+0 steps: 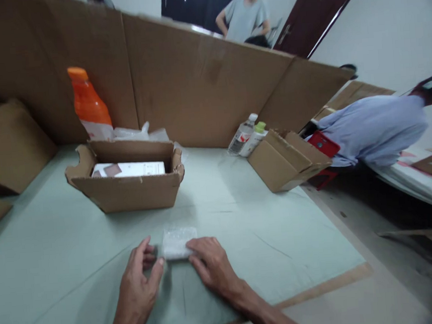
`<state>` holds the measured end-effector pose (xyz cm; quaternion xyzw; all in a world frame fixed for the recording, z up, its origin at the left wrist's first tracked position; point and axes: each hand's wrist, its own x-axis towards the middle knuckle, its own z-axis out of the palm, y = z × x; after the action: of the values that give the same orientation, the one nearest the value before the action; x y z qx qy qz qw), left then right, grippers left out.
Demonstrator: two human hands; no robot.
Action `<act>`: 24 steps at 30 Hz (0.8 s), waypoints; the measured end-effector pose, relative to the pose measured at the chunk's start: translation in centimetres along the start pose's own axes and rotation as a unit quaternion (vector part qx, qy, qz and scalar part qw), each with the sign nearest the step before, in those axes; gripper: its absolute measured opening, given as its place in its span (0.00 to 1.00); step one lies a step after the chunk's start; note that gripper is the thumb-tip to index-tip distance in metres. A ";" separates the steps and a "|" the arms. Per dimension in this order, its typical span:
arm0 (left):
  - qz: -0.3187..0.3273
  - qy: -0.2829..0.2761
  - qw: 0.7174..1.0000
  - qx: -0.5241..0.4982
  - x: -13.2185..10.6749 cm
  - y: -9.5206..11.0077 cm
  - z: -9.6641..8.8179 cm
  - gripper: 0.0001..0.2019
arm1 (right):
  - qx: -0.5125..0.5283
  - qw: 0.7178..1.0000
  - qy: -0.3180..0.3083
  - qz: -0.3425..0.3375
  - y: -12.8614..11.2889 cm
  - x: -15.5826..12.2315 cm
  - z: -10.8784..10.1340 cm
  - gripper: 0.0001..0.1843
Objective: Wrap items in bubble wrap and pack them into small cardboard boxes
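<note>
A small whitish packet that looks wrapped in bubble wrap [175,241] lies flat on the pale green tabletop in front of me. My right hand [213,264] has its fingers over the packet's right side, with the thumb at its near edge. Just off the packet's left edge is my left hand [141,277], thumb and fingers apart and nothing between them. What is inside the wrap cannot be made out.
An open cardboard box [139,194] holding a white box [132,169] stands beyond my hands. An orange bottle [90,104] is behind it. To the right are a clear bottle [242,136] and a tilted carton [283,161]. Cardboard panels [202,78] wall the far side; two people are beyond.
</note>
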<state>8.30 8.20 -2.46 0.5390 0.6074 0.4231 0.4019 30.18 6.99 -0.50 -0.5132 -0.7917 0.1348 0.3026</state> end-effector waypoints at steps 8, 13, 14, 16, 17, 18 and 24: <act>-0.233 -0.093 0.924 -0.289 -2.3 2.6 -0.8 0.44 | 0.199 0.971 -0.054 0.118 -2.6 -0.3 0.2 0.13; -0.212 -0.121 0.916 -0.318 -2.8 2.3 -0.2 0.45 | 0.209 0.970 -0.079 0.095 -2.6 -0.2 0.3 0.11; -0.213 -0.121 0.915 -0.322 -2.9 2.3 -0.2 0.46 | 0.207 0.971 -0.084 0.085 -2.4 -0.1 0.3 0.11; -0.222 -0.110 0.912 -0.326 -3.0 2.3 -0.1 0.46 | 0.206 0.972 -0.090 0.072 -2.2 0.1 0.3 0.11; -0.228 -0.100 0.912 -0.326 -3.0 2.3 -0.1 0.45 | 0.209 0.972 -0.088 0.069 -2.0 0.2 0.3 0.11; -0.233 -0.088 0.912 -0.326 -3.0 2.4 -0.1 0.43 | 0.216 0.970 -0.082 0.069 -1.9 0.4 0.2 0.12; -0.206 -0.044 0.910 -0.358 -2.4 2.9 -0.1 0.27 | 0.383 0.905 -0.106 0.153 -1.4 0.9 -0.4 0.38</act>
<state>9.34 6.01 0.39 0.2404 0.4947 0.4960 0.6719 29.12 7.09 0.87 -0.4553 -0.6186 0.5254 0.3661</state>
